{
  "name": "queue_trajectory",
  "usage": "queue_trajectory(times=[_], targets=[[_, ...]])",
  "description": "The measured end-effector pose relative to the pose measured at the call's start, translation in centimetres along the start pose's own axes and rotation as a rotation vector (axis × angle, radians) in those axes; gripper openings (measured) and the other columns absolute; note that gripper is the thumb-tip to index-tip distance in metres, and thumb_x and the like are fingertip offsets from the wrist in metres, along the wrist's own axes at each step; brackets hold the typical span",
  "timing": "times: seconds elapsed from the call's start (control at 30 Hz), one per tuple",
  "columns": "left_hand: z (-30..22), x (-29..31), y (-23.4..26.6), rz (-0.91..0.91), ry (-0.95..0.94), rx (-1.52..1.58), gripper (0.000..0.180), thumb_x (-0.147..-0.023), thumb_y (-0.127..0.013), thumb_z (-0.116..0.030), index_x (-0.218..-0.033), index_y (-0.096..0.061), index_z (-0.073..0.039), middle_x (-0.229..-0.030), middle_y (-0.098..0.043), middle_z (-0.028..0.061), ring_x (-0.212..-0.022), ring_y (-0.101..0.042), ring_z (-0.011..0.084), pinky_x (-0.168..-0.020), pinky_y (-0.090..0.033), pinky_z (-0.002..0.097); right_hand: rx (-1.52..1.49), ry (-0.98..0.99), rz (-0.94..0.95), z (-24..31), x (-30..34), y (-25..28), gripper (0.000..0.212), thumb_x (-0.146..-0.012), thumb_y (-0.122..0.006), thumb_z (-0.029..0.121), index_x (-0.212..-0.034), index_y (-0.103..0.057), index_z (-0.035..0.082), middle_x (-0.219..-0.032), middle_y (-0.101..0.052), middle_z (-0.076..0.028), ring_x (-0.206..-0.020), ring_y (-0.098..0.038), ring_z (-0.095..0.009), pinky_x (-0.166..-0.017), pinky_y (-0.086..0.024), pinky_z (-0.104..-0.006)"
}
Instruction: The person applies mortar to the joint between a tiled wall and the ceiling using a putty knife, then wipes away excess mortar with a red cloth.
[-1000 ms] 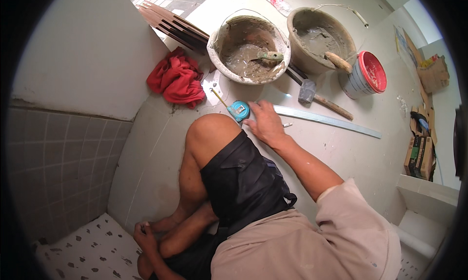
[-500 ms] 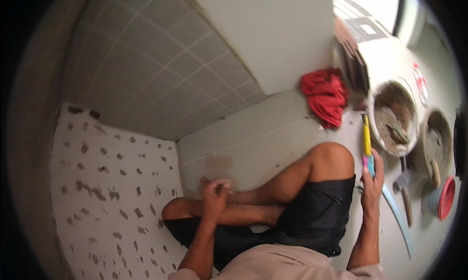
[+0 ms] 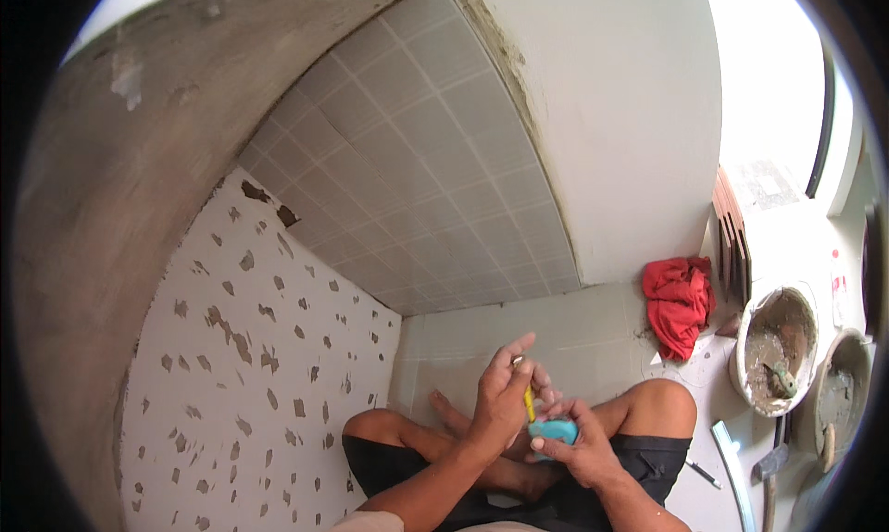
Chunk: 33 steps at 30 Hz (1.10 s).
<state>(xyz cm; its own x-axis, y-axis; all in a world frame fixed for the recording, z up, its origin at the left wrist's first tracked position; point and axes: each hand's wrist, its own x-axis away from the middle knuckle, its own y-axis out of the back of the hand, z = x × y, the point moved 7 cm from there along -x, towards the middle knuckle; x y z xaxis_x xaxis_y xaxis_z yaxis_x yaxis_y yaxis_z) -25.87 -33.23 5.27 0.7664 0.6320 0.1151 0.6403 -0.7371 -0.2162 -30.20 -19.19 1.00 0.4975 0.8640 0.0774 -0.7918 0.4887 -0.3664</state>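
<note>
Over my crossed legs (image 3: 421, 432), my right hand (image 3: 587, 453) grips the turquoise case of a tape measure (image 3: 557, 430). A short length of yellow blade (image 3: 529, 402) runs up from the case to my left hand (image 3: 503, 400). That hand is closed around the blade near its metal end, with some fingers stretched out. Part of the blade is hidden behind the left fingers. On the floor right of my knee lie a dark pen or marker (image 3: 706, 475) and a pale blue curved strip (image 3: 734, 476).
A red cloth (image 3: 681, 305) lies by the wall, near stacked tiles (image 3: 730, 231). At right stand a mortar bucket (image 3: 741, 365), a second bucket (image 3: 819, 407) and a hammer (image 3: 770, 464). To my left rises a chipped white wall (image 3: 208, 393), beside a grey tiled wall (image 3: 417, 152).
My right hand has brought the tape measure from the floor at right to above my lap. My left hand has moved right and taken hold of the blade. The view has shifted.
</note>
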Motion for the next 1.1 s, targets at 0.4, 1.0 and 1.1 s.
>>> queue_trajectory(times=[0.4, 1.0, 1.1], targets=[[0.8, 0.1, 5.7, -0.036, 0.135, -0.434, 0.039, -0.111, -0.047, -0.022, -0.141, -0.053, 0.001, -0.109, -0.072, 0.0123, -0.091, -0.072, 0.0211, -0.090, -0.058, 0.0364, 0.403, 0.230, 0.030, -1.7, -1.7, -0.4, 0.051, -0.103, -0.058, 0.021, -0.147, -0.044, -0.003, -0.121, -0.058, -0.020, -0.110, -0.057, -0.033, -0.099, -0.045, -0.0406], [6.9, 2.5, 4.3, -0.036, 0.611, 0.412, 0.069, -0.095, -0.050, -0.075, -0.119, -0.059, -0.010, -0.098, -0.063, 0.0116, -0.096, -0.060, 0.0310, -0.074, -0.051, 0.0475, 0.960, 0.573, -0.967, 10.0, 12.1, 16.7, 0.026, -0.089, -0.070, 0.006, -0.114, -0.067, 0.001, -0.103, -0.064, -0.015, -0.097, -0.060, -0.035, -0.090, -0.048, -0.0425], [5.8, 2.7, 8.1, -0.220, 0.573, 0.343, 0.073, -0.090, -0.052, -0.080, -0.114, -0.059, -0.011, -0.095, -0.062, 0.0108, -0.094, -0.060, 0.0311, -0.072, -0.052, 0.0468, 1.252, 0.441, -1.313, 13.8, 18.2, 25.0, 0.013, -0.086, -0.071, 0.009, -0.097, -0.072, 0.004, -0.088, -0.065, -0.011, -0.090, -0.060, -0.031, -0.081, -0.046, -0.0404]])
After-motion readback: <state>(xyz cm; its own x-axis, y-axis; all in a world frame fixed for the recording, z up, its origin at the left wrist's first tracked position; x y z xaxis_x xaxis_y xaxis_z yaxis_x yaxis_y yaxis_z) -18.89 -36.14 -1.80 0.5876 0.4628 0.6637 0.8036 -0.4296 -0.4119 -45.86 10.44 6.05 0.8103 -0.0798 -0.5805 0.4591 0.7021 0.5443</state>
